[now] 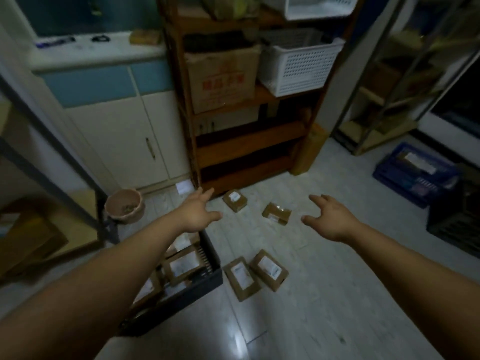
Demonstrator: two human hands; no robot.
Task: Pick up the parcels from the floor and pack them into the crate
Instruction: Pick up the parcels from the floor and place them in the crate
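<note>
Both arms reach forward; left hand (pixel 198 213) and right hand (pixel 328 219) are empty, fingers spread and loosely bent, grasping nothing. Four brown labelled boxes lie on the floor (pixel 337 294): far-left parcel (pixel 235 201) and far-right parcel (pixel 276 213) near the foot of the wooden shelf (pixel 249 149), seen between the two hands; near-left parcel (pixel 242 278) and near-right parcel (pixel 268 270) touch side by side just right of the crate (pixel 211 274). The dark crate sits lower left, partly under the left forearm, with packed parcels (pixel 181 266) inside.
</note>
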